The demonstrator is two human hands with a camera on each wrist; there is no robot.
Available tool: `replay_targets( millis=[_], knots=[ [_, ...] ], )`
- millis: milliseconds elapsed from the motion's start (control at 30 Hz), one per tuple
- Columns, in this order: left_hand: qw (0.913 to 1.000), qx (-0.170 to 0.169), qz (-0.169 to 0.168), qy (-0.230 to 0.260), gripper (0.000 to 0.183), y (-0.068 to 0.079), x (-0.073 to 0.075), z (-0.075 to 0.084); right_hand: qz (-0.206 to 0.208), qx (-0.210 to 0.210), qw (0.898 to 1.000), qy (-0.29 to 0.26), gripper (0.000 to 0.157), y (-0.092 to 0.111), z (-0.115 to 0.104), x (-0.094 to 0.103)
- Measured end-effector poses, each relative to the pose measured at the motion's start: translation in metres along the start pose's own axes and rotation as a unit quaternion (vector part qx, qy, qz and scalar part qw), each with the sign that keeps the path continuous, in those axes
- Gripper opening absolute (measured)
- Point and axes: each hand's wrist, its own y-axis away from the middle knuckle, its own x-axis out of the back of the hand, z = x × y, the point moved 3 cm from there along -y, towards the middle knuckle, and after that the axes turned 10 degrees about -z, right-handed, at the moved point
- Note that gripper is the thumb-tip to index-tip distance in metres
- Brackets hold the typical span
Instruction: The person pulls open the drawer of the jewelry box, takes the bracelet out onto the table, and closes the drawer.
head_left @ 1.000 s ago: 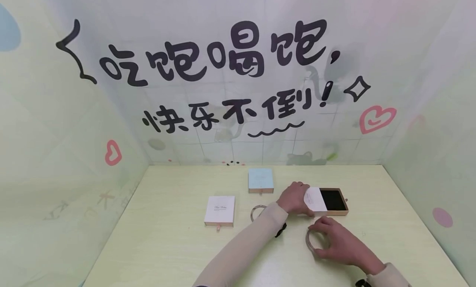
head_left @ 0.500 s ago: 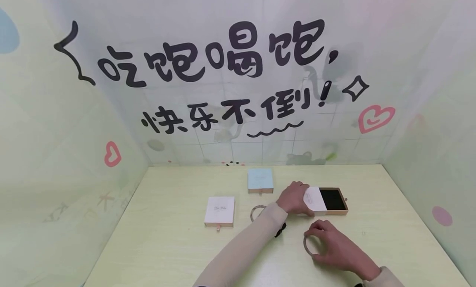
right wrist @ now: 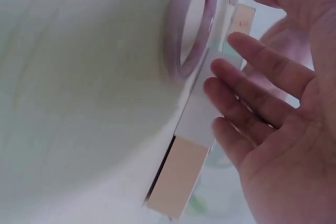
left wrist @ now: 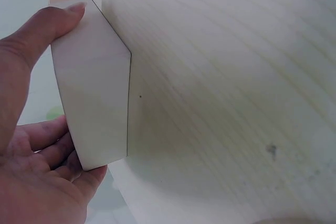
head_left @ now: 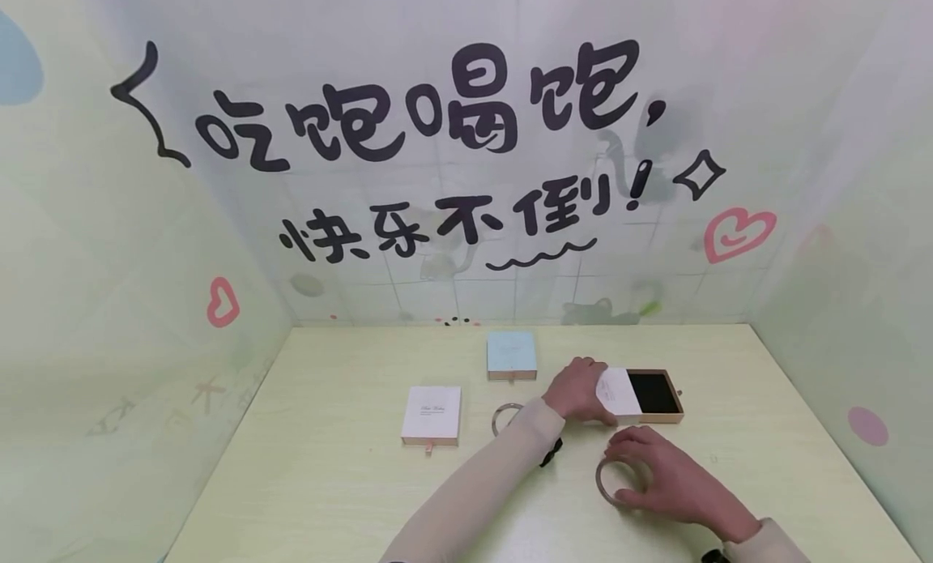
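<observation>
My left hand (head_left: 581, 390) grips the white sleeve of a slide-out jewellery box (head_left: 619, 391), its thumb on the near side and fingers on the far side, as the left wrist view shows. The drawer (head_left: 656, 393), lined in black, is pulled partway out to the right. A pale purple bangle (right wrist: 172, 35) lies on the table in front of this box. Beside it is my right hand (head_left: 666, 478), fingers loosely bent and apart from the bangle in the right wrist view. In the head view, the thumb and fingertips overlap its ring.
A second bangle (head_left: 495, 420) lies partly hidden behind the left sleeve (head_left: 474, 482). Farther left is a closed white box (head_left: 431, 413) with a small pull tab. A light blue box (head_left: 511, 352) stands near the back wall. Printed walls enclose the pale wooden table (head_left: 313, 466).
The right hand's bangle has shifted slightly left from its place a second ago. The right fingers have loosened from it. My left hand and the half-open box have stayed put.
</observation>
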Motion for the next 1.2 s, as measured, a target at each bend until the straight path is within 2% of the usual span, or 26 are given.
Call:
replay_targets(
  millis=[300,500,767,833,933,1033,1200],
  knots=[
    [1.0000,-0.004,0.003,0.002,0.083,0.000,0.001,0.000,0.081,0.017,0.997,0.001,0.043,-0.001,0.019,0.020],
    [0.9999,-0.009,0.004,0.003,0.082,0.000,0.000,-0.001,0.111,-0.010,0.994,-0.002,0.049,-0.003,0.038,0.035],
    [0.9998,-0.013,0.014,0.008,0.080,-0.002,-0.001,-0.002,0.123,-0.073,0.989,-0.028,0.049,-0.006,0.061,0.050],
    [0.9998,-0.012,0.016,0.007,0.080,-0.002,-0.001,-0.002,0.117,-0.085,0.989,-0.040,0.048,-0.007,0.066,0.054],
    [0.9998,-0.009,0.016,0.009,0.081,-0.002,-0.001,-0.002,0.093,-0.112,0.986,-0.087,0.049,-0.010,0.075,0.058],
    [0.9998,-0.009,0.015,0.011,0.081,-0.001,0.000,-0.002,0.051,-0.164,0.974,-0.148,0.057,-0.011,0.086,0.060],
    [0.9997,-0.012,0.012,0.016,0.083,0.000,0.001,-0.001,0.005,-0.254,0.943,-0.216,0.068,-0.010,0.107,0.059]
  ],
)
